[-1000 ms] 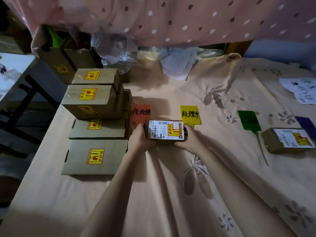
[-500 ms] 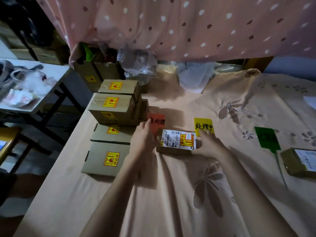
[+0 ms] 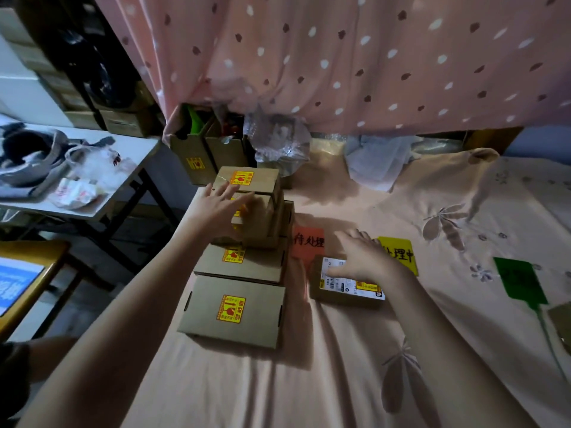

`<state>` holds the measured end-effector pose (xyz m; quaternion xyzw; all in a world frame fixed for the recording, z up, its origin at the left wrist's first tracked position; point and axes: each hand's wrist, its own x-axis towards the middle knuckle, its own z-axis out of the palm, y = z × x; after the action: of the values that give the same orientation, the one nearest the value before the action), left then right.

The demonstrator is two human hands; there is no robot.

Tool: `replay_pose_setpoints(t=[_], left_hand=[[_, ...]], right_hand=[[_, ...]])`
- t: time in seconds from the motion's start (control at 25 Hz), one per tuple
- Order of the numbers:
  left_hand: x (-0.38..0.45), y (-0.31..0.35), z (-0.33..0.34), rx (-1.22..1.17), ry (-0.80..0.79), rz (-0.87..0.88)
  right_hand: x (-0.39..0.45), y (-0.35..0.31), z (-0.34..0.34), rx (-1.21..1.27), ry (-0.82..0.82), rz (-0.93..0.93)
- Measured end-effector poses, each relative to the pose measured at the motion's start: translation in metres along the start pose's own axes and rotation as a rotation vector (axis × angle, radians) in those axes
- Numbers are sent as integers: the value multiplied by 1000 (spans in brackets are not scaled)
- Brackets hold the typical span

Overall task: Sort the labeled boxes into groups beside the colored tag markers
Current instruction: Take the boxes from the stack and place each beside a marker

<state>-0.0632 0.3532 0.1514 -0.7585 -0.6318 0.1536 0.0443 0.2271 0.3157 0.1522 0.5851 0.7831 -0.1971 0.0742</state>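
Note:
Several brown cardboard boxes with yellow-red stickers form a stack (image 3: 247,211) at the left of the bed. My left hand (image 3: 216,208) hovers with spread fingers over the upper boxes of that stack. A small box with a white shipping label (image 3: 346,285) lies between the red tag (image 3: 309,245) and the yellow tag (image 3: 398,254). My right hand (image 3: 364,257) rests flat on top of it, fingers apart. A green tag (image 3: 519,282) lies further right. Two flat boxes (image 3: 234,307) lie in front of the stack.
The bed sheet (image 3: 340,366) is peach with flower prints. A pink dotted curtain (image 3: 340,57) hangs behind. Open cartons and plastic bags (image 3: 278,140) stand at the back. A white side table (image 3: 77,168) with clutter is at left. Another box edge (image 3: 560,316) shows at far right.
The small labelled box was set down between the red and yellow tags. My left hand left it and moved up-left over the box stack. The view turned left.

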Motion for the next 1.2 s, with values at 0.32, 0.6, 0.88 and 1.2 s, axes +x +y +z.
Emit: replay_pose_setpoints(t=[0.32, 0.6, 0.88, 1.2], left_hand=[[-12, 9, 9, -22, 20, 30], [-12, 2, 7, 16, 130, 129], [-3, 16, 0, 307, 98, 314], [-8, 24, -1, 370, -101, 433]], right_hand=[[21, -37, 4, 11, 3, -84], [35, -53, -1, -1, 9, -116], [41, -55, -17, -25, 71, -129], [38, -47, -2, 22, 12, -89]])
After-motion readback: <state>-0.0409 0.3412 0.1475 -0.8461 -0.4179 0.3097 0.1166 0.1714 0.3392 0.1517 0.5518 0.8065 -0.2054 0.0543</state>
